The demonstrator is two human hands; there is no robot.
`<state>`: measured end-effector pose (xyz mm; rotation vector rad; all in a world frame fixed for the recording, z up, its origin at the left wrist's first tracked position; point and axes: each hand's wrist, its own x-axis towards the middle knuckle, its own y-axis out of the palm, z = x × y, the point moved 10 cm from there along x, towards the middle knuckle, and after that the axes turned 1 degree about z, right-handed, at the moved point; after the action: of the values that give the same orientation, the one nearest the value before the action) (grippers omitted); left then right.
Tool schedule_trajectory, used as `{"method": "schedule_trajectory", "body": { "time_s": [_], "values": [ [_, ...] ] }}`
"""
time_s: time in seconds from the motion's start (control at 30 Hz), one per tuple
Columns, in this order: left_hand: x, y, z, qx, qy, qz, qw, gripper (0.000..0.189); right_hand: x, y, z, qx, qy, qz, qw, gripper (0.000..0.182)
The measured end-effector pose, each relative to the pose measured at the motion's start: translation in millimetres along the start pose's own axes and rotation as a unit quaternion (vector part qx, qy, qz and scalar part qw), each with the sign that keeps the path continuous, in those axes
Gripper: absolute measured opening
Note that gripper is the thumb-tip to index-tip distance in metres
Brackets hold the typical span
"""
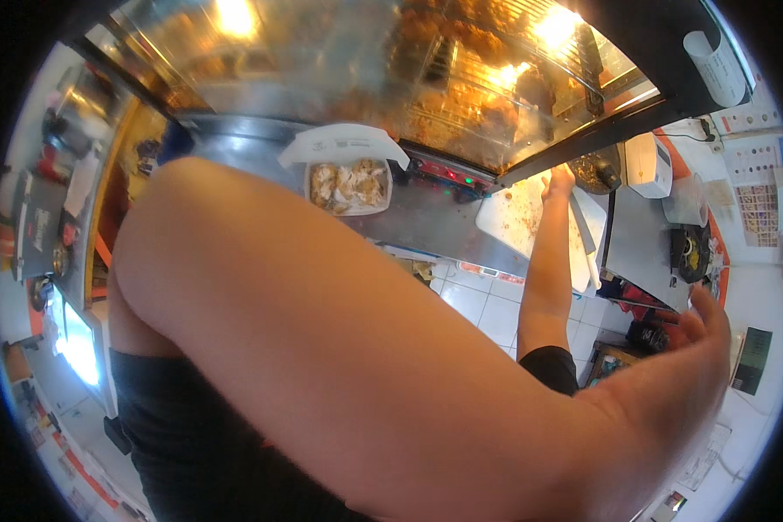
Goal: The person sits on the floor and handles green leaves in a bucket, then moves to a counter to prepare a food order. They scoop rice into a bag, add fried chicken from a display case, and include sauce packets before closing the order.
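My left forearm stretches across the view, close to the camera, with the elbow at left. My left hand (pixel 682 349) is raised at the right, fingers bent and apart, with nothing seen in it. My right hand (pixel 558 184) is at the lower frame of a lit glass food cabinet (pixel 339 72), above a white cutting board (pixel 512 209) strewn with crumbs. Whether it grips anything is unclear. A knife (pixel 584 228) with a pale handle lies on the board. An open white takeaway box (pixel 344 145) on the steel counter (pixel 424 225) holds cut, browned meat.
Browned meat sits on wire racks (pixel 457 65) behind the cabinet glass. A dark pan (pixel 597 171), a white device (pixel 648 166) and a translucent tub (pixel 686 199) stand beyond the board. Below the counter is a tiled floor (pixel 466 300). A lit screen (pixel 77 339) is at left.
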<state>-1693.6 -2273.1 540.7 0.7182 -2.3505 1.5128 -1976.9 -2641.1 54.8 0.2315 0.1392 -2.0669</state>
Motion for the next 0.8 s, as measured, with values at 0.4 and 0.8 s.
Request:
{"method": "schedule_trajectory", "body": {
  "time_s": [0.4,0.8],
  "values": [
    [-300,-109,228,0.126,-0.457,-0.546,0.691,0.082,-197,-61,-67,-0.014,-0.097,-0.24,0.966,0.027],
    [-530,-126,362,0.142,-0.339,-0.8,0.474,0.082,-292,69,115,0.218,-0.194,-0.024,0.956,0.026]
  ]
}}
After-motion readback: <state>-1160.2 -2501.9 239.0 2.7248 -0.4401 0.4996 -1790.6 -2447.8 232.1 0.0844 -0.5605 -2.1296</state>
